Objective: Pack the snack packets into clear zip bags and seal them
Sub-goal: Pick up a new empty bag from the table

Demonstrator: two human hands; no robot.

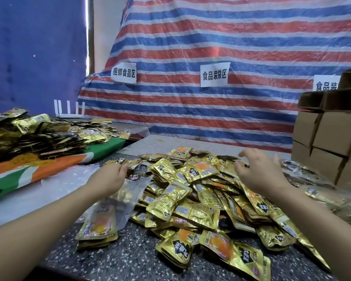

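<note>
A big heap of gold snack packets (193, 191) covers the speckled table (118, 258). A clear zip bag (128, 191) lies at the heap's left edge with a few gold packets (97, 226) in its near end. My left hand (109, 177) is over the bag's far end with its fingers curled down at the heap's edge, next to a dark packet (139, 172). Whether they grip anything is hidden. My right hand (259, 173) hovers over the right side of the heap, fingers spread and loosely bent, holding nothing.
A second pile of gold and dark packets (39, 134) lies on a green, orange and white cloth (49, 169) at the left. Cardboard boxes (328, 138) are stacked at the right, with filled clear bags (304, 175) beside them. A striped tarp (211, 57) hangs behind.
</note>
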